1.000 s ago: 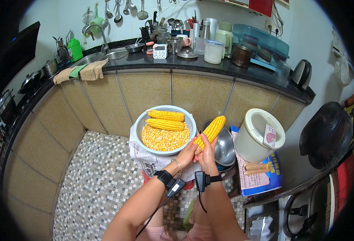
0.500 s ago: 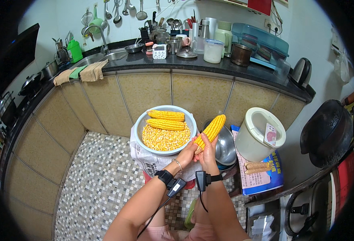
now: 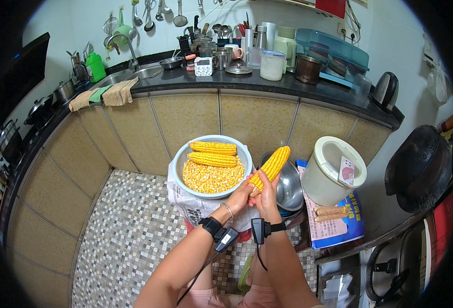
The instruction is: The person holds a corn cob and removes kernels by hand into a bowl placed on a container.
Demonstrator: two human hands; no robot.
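A yellow ear of corn [image 3: 273, 165] slants up and to the right between my hands, most of its kernels in place. My right hand [image 3: 267, 195] is wrapped round its lower end. At the same end, my left hand [image 3: 243, 194] presses its fingers against the corn; the fingertips are partly hidden. Just left of my hands, a pale basin [image 3: 177, 181] holds loose corn kernels [image 3: 212, 176]. Two more ears lie on top of the kernels: the far ear [image 3: 213, 148] and the near ear [image 3: 213, 159].
Printed paper [image 3: 179, 201] lies under the basin. A metal bowl [image 3: 288, 191] sits behind my right hand. Farther right stand a cream lidded bucket [image 3: 319, 177] and stripped cobs [image 3: 330, 214] on a colourful sheet [image 3: 334, 237]. A dark counter [image 3: 195, 85] runs along the back.
Both hands stay closed on the ear of corn, almost in the same place. The whole view has shifted very slightly.
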